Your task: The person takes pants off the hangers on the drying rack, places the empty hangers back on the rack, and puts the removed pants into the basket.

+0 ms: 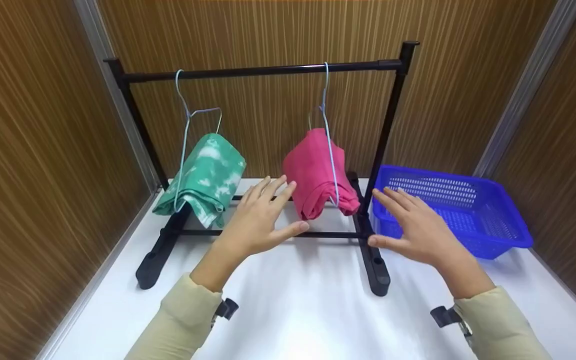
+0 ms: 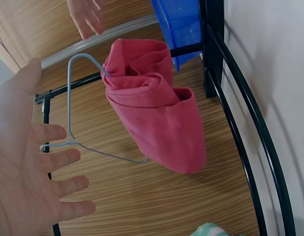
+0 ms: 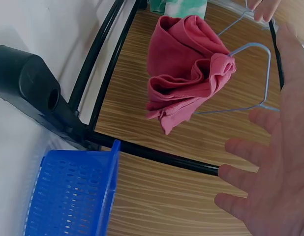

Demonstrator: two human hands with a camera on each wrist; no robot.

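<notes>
From the black rack's top bar [image 1: 268, 71] hang two pale blue wire hangers. A folded pink cloth [image 1: 310, 170] drapes over the right hanger [image 1: 329, 145], and a folded green-and-white tie-dyed cloth [image 1: 213, 170] over the left hanger [image 1: 184, 135]. My left hand [image 1: 258, 220], fingers spread, is raised between the two cloths, nearest the pink one in the left wrist view [image 2: 152, 113]. To the right of the pink cloth, my right hand [image 1: 418, 227] is held out in front of the blue basket with its fingers extended. Both hands hold nothing.
A blue perforated plastic basket [image 1: 510, 220] stands on the white table [image 1: 288, 310], right of the rack. The rack's black feet [image 1: 155, 260] reach toward me on both sides. Wood-grain panels [image 1: 38, 150] enclose the back and sides.
</notes>
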